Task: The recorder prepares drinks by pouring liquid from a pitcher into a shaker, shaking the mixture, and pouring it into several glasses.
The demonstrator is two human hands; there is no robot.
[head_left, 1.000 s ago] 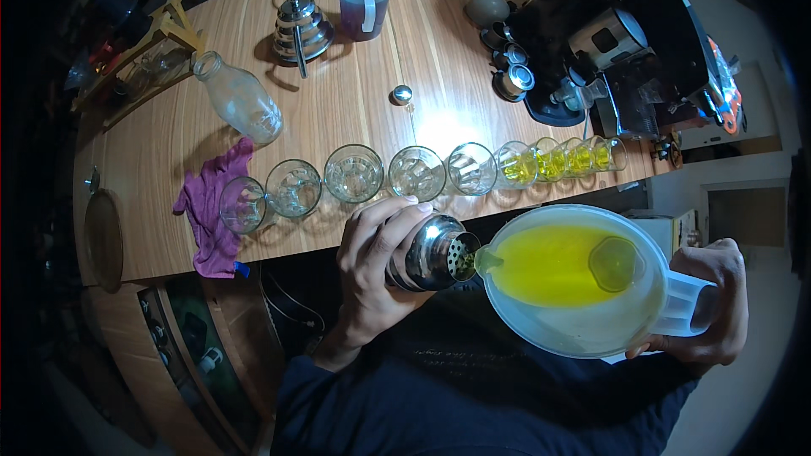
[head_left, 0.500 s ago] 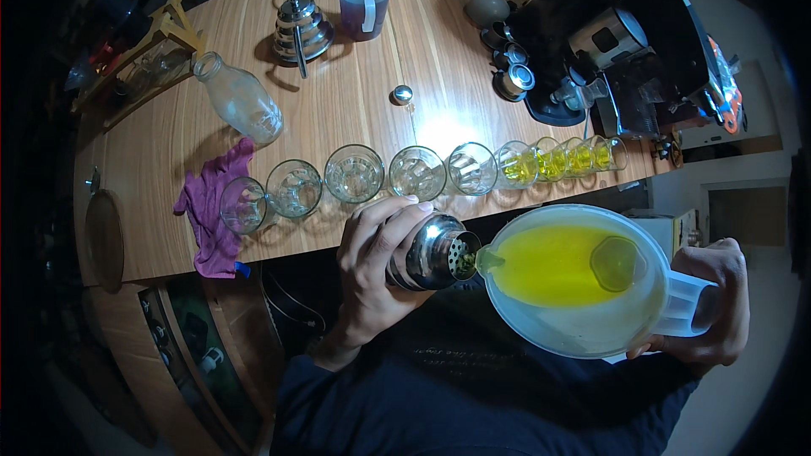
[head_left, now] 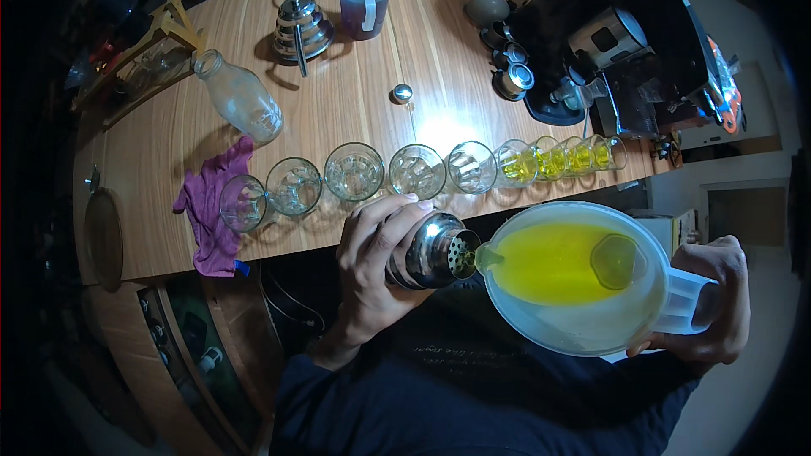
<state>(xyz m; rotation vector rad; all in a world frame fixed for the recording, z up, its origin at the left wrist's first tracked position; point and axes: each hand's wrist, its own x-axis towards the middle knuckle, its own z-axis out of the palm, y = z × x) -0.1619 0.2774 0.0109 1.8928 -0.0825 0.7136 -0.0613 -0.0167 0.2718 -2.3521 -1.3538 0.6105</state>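
My left hand point(head_left: 370, 262) is wrapped round a metal cocktail shaker point(head_left: 422, 253), tilted so its perforated strainer top faces right. My right hand point(head_left: 725, 308) grips the handle of a translucent plastic pitcher point(head_left: 574, 331) with yellow liquid point(head_left: 549, 266) in it. The pitcher leans left, its spout at the shaker's strainer; a little yellow-green shows at the holes. Whether liquid is flowing, I cannot tell. Beyond my hands runs a row of glasses: several without visible liquid, such as one glass point(head_left: 355, 171), and several at the right with yellow liquid, such as another glass point(head_left: 517, 162).
A small silver cap point(head_left: 402, 94) lies mid-table. Further back are a metal kettle point(head_left: 302, 34) and a jug of dark liquid point(head_left: 365, 13). A glass bottle point(head_left: 243, 101) and purple cloth point(head_left: 211, 211) are left; a black coffee machine point(head_left: 557, 17) stands right.
The pitcher has risen very slightly in the picture. Both hands keep their grips, and the glasses on the table look the same.
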